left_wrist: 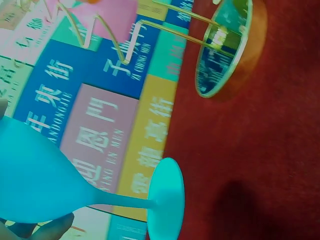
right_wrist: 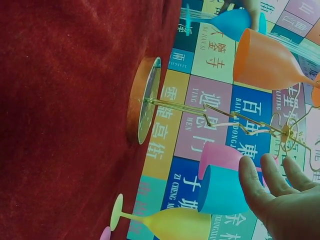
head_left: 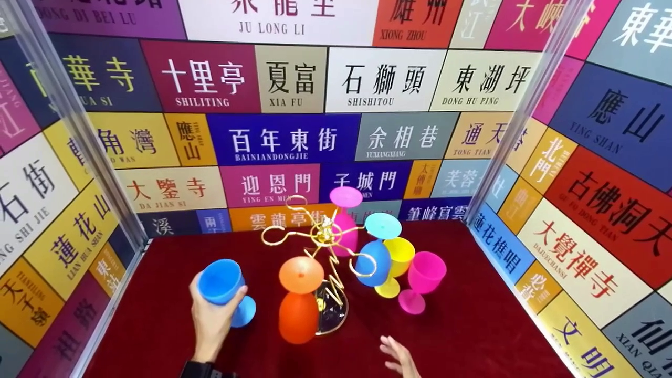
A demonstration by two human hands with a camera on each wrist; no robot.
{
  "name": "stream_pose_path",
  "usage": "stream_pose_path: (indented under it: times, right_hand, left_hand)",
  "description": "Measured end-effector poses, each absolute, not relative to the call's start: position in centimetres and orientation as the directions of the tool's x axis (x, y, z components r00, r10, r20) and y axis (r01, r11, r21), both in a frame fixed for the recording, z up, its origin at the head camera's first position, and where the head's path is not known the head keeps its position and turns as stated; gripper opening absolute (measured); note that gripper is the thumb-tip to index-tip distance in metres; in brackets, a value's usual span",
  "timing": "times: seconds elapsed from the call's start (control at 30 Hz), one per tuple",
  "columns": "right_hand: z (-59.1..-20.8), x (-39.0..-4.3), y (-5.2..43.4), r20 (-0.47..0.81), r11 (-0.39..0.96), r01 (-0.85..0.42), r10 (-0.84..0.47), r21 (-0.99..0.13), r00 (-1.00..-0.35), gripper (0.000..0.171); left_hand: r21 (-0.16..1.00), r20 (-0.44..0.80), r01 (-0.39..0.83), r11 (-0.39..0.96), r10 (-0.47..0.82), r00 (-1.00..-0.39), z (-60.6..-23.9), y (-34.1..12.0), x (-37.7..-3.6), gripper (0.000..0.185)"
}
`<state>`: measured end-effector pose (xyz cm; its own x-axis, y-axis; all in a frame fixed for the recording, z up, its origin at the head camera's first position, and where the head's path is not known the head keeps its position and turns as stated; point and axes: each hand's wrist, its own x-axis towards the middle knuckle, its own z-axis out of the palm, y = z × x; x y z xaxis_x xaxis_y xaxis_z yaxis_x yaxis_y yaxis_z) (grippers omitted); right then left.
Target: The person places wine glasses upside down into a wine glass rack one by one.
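My left hand (head_left: pixel 212 320) grips a blue plastic goblet (head_left: pixel 220 281) round its bowl, mouth up, foot toward the lower right. In the left wrist view the goblet's stem (left_wrist: pixel 122 200) and round foot show clearly, with fingertips under the bowl. To its right stands a gold wire goblet rack (head_left: pixel 325 236) on a round mirrored base (head_left: pixel 336 310). Upside down on it hang an orange goblet (head_left: pixel 298 317), a pink goblet (head_left: pixel 346 197) and a blue goblet (head_left: pixel 373 262). My right hand (head_left: pixel 399 357) is at the front right, holding nothing, fingers loosely extended.
A yellow goblet (head_left: pixel 399 257) and a magenta goblet (head_left: pixel 426 272) stand upright right of the rack. Dark red cloth (head_left: pixel 472 325) covers the table. Printed panels (head_left: pixel 283 139) with large characters enclose the back and both sides. Two rack loops (head_left: pixel 274 235) at the left hold no goblet.
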<state>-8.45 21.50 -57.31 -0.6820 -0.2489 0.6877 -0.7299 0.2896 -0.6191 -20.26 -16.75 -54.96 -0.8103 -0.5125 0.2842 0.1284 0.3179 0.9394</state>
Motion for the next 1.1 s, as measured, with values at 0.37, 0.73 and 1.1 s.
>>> stream_pose_path:
  times: [0.37,0.73,1.1]
  right_hand:
    - [-57.1,-8.7,21.6,0.719,0.301,-0.756,-0.246,-0.581,-0.65,0.075]
    - [-56.9,-8.8,21.5,0.728,0.299,-0.761,-0.237,-0.575,-0.643,0.077]
    - [-56.8,-8.8,21.3,0.744,0.298,-0.775,-0.236,-0.557,-0.625,0.078]
  left_hand:
    - [0.922,0.36,0.209,0.325,-0.525,-0.771,-51.4,-16.4,-16.3,0.091]
    - [0.925,0.365,0.197,0.326,-0.608,-0.705,-48.5,-15.7,-12.0,0.092]
    - [0.925,0.367,0.202,0.321,-0.62,-0.694,-46.1,-14.2,-8.6,0.09]
